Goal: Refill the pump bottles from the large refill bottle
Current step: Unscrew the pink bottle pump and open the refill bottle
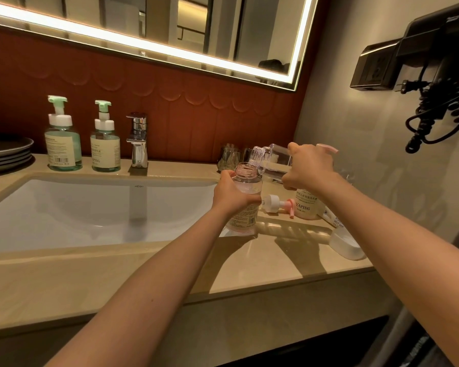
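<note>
My left hand (232, 198) grips a clear pink pump bottle (247, 192) standing on the counter right of the sink, its neck uncapped. My right hand (309, 166) holds a clear refill bottle (272, 161) tipped sideways, its mouth touching the pink bottle's neck. The pink bottle's pump head (278, 205) lies on the counter behind it. A second pink bottle labelled YAPING (309, 206) stands to the right, partly hidden by my right wrist. Two green pump bottles (62, 140) (105, 144) stand left of the tap, pumps on.
A white sink (90, 205) fills the counter's left. A chrome tap (138, 141) stands behind it. Grey plates (6, 152) are stacked at far left. Glass tumblers (229, 157) sit at the back wall. A white wipes pack (346, 242) lies at right. A hair dryer (432, 72) hangs on the wall.
</note>
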A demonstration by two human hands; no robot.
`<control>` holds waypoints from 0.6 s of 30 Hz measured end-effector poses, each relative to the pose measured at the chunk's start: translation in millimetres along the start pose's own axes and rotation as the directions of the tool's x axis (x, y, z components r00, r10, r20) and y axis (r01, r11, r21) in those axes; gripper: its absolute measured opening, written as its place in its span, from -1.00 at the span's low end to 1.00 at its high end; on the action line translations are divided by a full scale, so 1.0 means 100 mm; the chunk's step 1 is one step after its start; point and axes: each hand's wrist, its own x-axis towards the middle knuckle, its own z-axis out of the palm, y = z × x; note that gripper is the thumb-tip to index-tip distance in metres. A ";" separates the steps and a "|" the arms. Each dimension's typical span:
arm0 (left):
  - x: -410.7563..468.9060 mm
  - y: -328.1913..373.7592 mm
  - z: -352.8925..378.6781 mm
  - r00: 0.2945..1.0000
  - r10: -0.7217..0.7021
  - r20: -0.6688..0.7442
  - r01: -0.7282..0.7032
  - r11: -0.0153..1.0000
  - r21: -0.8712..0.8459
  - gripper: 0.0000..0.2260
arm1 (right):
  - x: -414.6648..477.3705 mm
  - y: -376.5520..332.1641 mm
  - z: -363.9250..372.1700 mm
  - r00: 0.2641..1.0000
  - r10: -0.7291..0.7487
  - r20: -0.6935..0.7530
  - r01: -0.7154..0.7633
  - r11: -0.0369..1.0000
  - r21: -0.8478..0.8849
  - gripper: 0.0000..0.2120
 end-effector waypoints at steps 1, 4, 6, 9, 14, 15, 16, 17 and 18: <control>0.00 0.00 0.00 1.000 -0.001 0.001 0.001 1.000 -0.001 -0.23 | -0.01 0.01 0.01 1.000 0.006 -0.006 -0.006 1.000 0.012 -0.58; 0.01 0.02 0.01 1.000 -0.004 -0.005 0.004 1.000 0.001 -0.23 | -0.02 0.03 0.06 0.999 0.018 -0.034 -0.016 0.998 0.054 -0.57; 0.00 0.03 0.02 1.000 -0.001 -0.007 0.001 1.000 0.004 -0.23 | -0.03 0.06 0.09 0.999 0.029 -0.040 -0.027 0.997 0.071 -0.53; 0.00 0.05 0.04 1.000 -0.009 -0.010 0.009 1.000 -0.011 -0.24 | -0.03 0.12 0.16 0.996 0.080 -0.036 -0.072 0.982 0.175 -0.48; 0.00 0.08 0.08 1.000 -0.008 0.005 0.008 1.000 -0.001 -0.26 | 0.01 0.32 0.23 0.970 0.234 0.060 -0.230 0.824 0.517 -0.45; 0.00 0.09 0.09 1.000 -0.005 0.005 0.005 1.000 0.004 -0.27 | 0.02 0.37 0.26 0.962 0.261 0.081 -0.260 0.785 0.563 -0.47; -0.01 0.10 0.10 1.000 -0.001 0.005 0.001 1.000 0.007 -0.27 | 0.02 0.40 0.28 0.954 0.283 0.098 -0.283 0.749 0.599 -0.48; -0.01 0.10 0.10 1.000 0.001 0.005 -0.001 1.000 0.007 -0.27 | 0.02 0.44 0.30 0.947 0.302 0.113 -0.304 0.717 0.627 -0.50; -0.01 0.10 0.11 1.000 0.004 0.006 -0.004 1.000 0.006 -0.27 | 0.02 0.46 0.32 0.941 0.314 0.123 -0.315 0.687 0.655 -0.52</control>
